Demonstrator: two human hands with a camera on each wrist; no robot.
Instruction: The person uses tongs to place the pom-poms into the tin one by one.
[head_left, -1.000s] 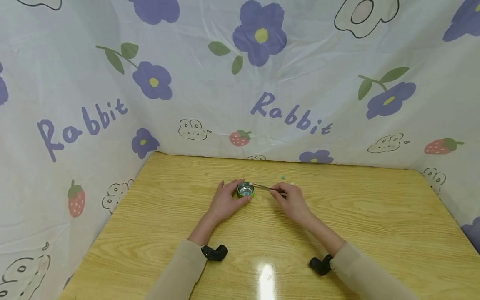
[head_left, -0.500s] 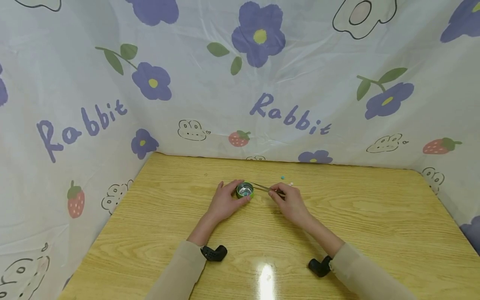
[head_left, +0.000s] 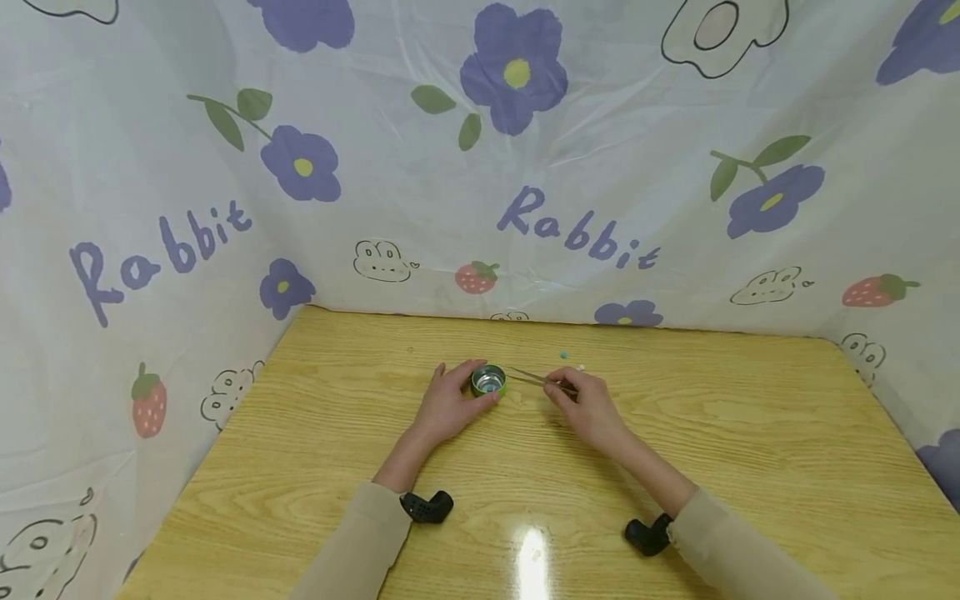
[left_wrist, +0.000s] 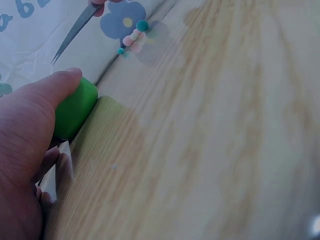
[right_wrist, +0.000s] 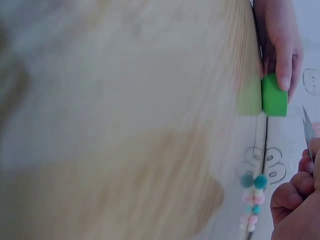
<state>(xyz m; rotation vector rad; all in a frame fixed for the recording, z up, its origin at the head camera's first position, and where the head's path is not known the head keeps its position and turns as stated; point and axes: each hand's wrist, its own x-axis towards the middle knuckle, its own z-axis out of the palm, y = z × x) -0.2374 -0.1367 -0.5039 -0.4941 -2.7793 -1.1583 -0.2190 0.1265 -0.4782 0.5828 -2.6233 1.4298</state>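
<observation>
My left hand (head_left: 448, 404) holds a small round green container (head_left: 481, 393) on the table, its thumb and fingers set around the sides. The container's inside is shiny and silvery, with something bluish at the bottom, too small to make out. Tweezers (head_left: 536, 378) are pinched in my right hand (head_left: 590, 410), pointing left just beside the container's rim. Their tips stand slightly apart with nothing between them. In the left wrist view, the tweezers (left_wrist: 76, 32) hang above the green wall (left_wrist: 80, 107) of the container.
Several small teal, pink and white balls lie behind my right hand, among them a teal ball (head_left: 564, 355) and a pale ball (head_left: 581, 367). The wooden table (head_left: 720, 433) ends at a printed cloth (head_left: 420, 192) along the back and left.
One second ago a pale ball was at the tweezer tips over the container's rim; it is gone from them now. The tweezers have drawn slightly right. My left hand stays on the container.
</observation>
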